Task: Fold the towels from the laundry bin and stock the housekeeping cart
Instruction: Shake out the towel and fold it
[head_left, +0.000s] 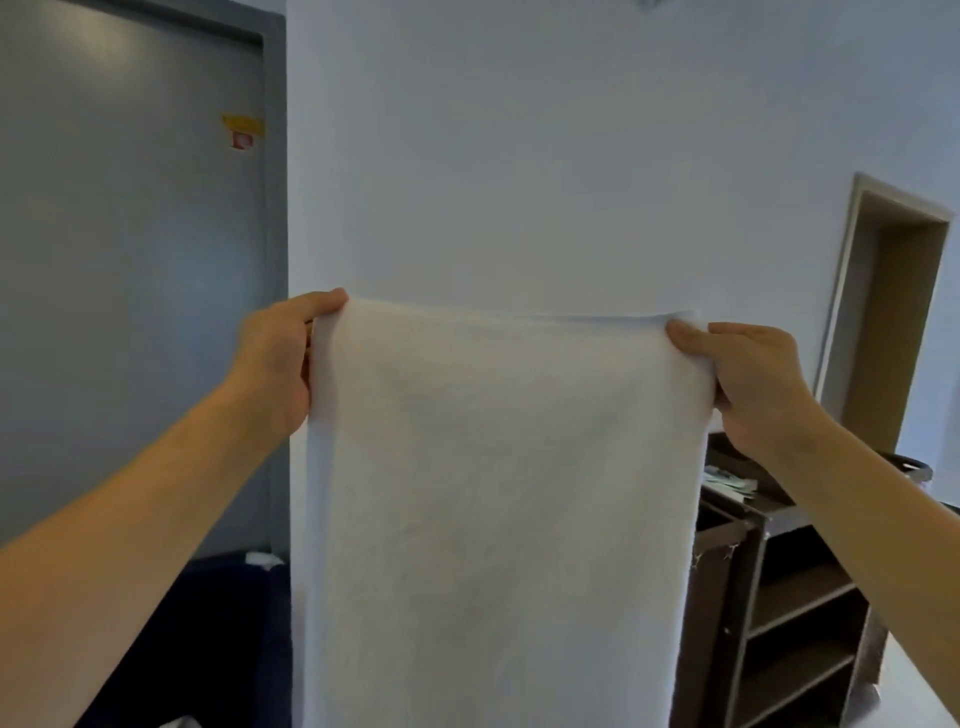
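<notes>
Left hand (278, 364) and right hand (748, 382) each pinch a top corner of the white towel (498, 509), hanging centre frame. An uneven grip could likely skew the fold. At 4 o'clock stands the dark cart (779, 597); at 10 o'clock a grey door (130, 260), pale wall (519, 156) beyond

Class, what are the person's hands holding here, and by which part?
A white towel, hanging down, gripped at its two top corners: left hand and right hand.
</notes>
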